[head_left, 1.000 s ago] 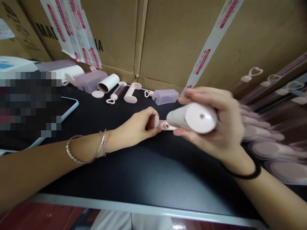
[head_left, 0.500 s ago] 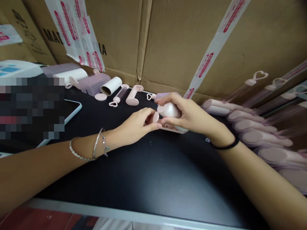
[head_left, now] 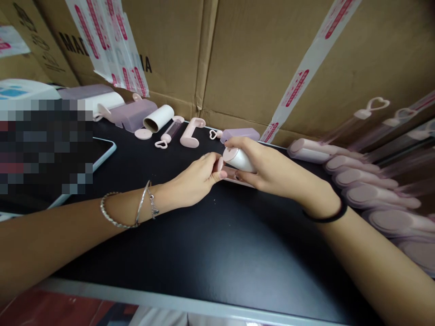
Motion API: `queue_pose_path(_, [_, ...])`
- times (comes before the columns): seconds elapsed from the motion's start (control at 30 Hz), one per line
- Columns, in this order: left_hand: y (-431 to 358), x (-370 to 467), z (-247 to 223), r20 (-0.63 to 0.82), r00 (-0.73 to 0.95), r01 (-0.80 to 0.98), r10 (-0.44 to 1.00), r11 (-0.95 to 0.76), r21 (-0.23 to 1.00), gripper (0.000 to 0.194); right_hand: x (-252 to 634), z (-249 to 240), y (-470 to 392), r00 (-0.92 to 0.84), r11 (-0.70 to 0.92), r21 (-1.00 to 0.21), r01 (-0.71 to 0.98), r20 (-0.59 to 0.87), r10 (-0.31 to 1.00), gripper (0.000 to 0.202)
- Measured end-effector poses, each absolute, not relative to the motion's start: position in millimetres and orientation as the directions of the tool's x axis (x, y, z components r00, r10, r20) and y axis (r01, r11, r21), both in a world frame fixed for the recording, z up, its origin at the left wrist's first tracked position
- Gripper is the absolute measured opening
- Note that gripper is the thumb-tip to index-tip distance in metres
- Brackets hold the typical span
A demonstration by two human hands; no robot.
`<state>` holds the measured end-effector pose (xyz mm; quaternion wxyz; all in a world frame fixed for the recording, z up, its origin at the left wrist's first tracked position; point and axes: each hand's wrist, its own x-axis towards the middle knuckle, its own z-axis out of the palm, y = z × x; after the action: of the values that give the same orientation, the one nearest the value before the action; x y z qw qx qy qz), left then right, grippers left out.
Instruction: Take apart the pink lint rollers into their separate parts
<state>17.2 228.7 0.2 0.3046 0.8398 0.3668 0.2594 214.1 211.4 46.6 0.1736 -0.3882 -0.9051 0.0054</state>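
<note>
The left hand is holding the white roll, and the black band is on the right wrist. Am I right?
Not quite: the head view shows the right hand holding the white roll. The black band is on the right wrist, just as you said.

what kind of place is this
Probably an assembly or packing bench: taped cardboard at the back, loose parts like a pink bracket on the black tabletop, and a row of similar pink pieces at the right.
</note>
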Motion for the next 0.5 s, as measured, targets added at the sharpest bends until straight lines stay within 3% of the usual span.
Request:
queue_pose_path(0.2, [232.4, 15.2, -6.1, 0.228, 0.601, 0.388, 0.766, -0.529, 0.755, 0.021, 212.5, 52.4, 207.6, -0.644, 0.709, -0.225, 0.668, 0.302, 0.703, 0.046])
queue_pose_path(0.33, [233.4, 14.0, -6.9, 0.214, 0.576, 0.375, 0.789, -0.488, 0.788, 0.019, 216.9, 54.7, 207.1, -0.568, 0.654, -0.148, 0.742, 0.381, 0.73, 0.058])
queue_pose_path(0.5, [230.8, 13.7, -2.9, 0.224, 0.557, 0.382, 0.8, -0.486, 0.786, 0.02, 212.9, 56.2, 204.3, -0.567, 0.6, -0.063, 0.797, 0.263, 0.78, 0.043])
